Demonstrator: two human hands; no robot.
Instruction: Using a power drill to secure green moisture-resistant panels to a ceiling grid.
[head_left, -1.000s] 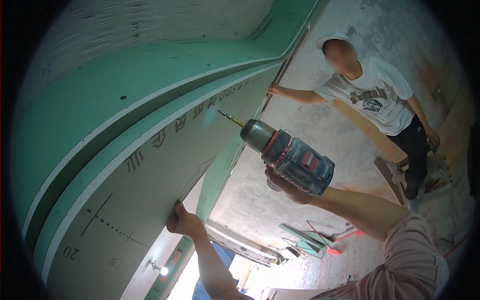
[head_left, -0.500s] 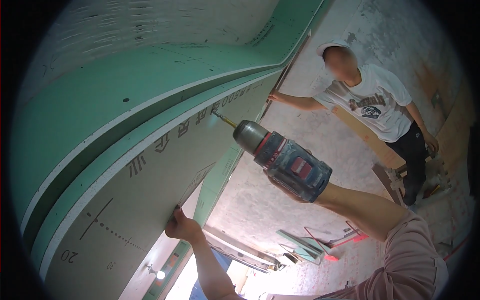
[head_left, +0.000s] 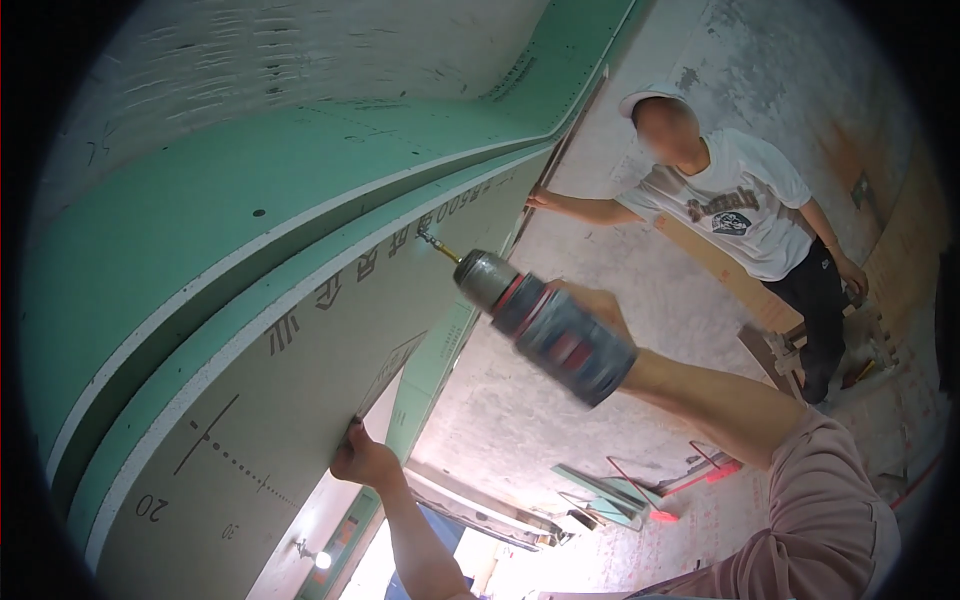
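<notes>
My right hand [head_left: 604,308] is wrapped round a cordless drill [head_left: 548,332], whose body is blurred by motion. The drill's long bit [head_left: 440,244] reaches up and left to the printed grey face of a plasterboard strip [head_left: 300,400]. A small metal piece shows at the bit's tip against the board; I cannot tell how far it is in. Lower down, my left hand [head_left: 364,460] grips the strip's lower edge, thumb up against the face. At the far end, a co-worker's hand [head_left: 538,197] touches the same strip.
Curved green plasterboard [head_left: 200,220] runs overhead. The co-worker [head_left: 740,210], in a white shirt and cap, stands at the right beside a wooden stand [head_left: 850,340]. Green board offcuts [head_left: 600,495] and a red-handled tool [head_left: 660,515] lie on the floor. A lit bulb [head_left: 322,560] hangs below the strip.
The drill's body has swung down and left and turned, showing more of my right hand, while its tip stays at nearly the same spot. My left hand keeps its grip.
</notes>
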